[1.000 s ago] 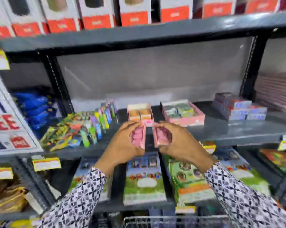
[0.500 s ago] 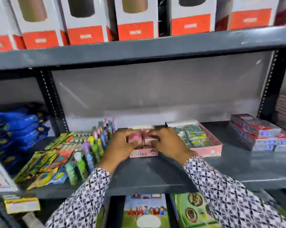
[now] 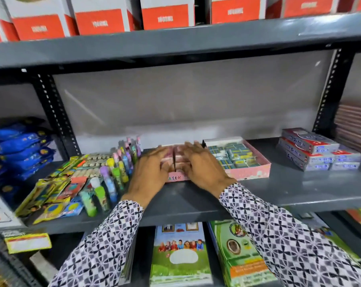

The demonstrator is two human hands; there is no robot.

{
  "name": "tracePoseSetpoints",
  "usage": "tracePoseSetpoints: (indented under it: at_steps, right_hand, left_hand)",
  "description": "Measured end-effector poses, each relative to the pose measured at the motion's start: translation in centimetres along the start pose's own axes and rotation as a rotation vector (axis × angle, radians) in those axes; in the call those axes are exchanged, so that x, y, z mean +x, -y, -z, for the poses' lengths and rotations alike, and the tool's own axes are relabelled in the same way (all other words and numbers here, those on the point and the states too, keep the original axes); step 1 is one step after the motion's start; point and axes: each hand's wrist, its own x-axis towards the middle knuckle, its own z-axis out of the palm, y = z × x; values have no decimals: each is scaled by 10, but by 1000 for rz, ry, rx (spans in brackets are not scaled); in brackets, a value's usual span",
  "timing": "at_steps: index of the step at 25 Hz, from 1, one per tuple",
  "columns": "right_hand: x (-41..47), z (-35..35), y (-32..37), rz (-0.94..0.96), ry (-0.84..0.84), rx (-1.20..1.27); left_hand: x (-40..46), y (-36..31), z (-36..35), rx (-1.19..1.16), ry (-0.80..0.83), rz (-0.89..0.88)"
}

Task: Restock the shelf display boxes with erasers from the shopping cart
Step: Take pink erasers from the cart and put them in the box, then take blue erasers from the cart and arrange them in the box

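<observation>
Two hands, left (image 3: 149,172) and right (image 3: 202,166), lie flat with fingers spread over pink erasers (image 3: 180,157) inside the pink display box (image 3: 176,177) on the grey shelf (image 3: 289,189); whether they grip anything, I cannot tell. Beside it sits another box (image 3: 248,170) of green erasers.

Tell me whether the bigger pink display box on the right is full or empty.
Partly full. The bigger pink box holds blue-green packs across most of its floor.
</observation>
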Motion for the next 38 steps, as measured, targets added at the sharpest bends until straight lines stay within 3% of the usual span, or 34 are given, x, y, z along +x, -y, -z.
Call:
tracePoseSetpoints:
  at_steps: [5,8,16,19,22,24,28,31,34,38]
  right_hand:
    - [-146,-15,-2,24,-264,76]
    - [-274,-67,-18,-47,-255,154]
    - [-458,-267,-94,-556,627,224]
    - [-500,-354,-126,-673,839,196]
    - [-547,-419,-153,-669,951,148]
    - [-575,-447,-168,-533,1027,120]
    - [-594,-480,-182,-348,962,102]
    - [-599,-494,-181,-234,998,26]
    - [-608,-497,-182,-215,967,-15]
    - [-607,-496,-181,-193,876,26]
  left_hand:
    - [-136,-16,-6,-70,-164,-188]
    - [-254,-14,-57,-165,106,-204]
    - [-441,34,-275,-138,948,-15]
    - [-511,48,-363,-116,1195,-87]
    - [-565,56,-424,32,1393,-195]
    - [-590,64,-451,114,1463,-242]
    - [-615,66,-471,216,1507,-297]
    - [-619,66,-475,147,1449,-300]
    - [-611,75,-475,19,1365,-211]
    - [-595,79,-469,48,1305,-65]
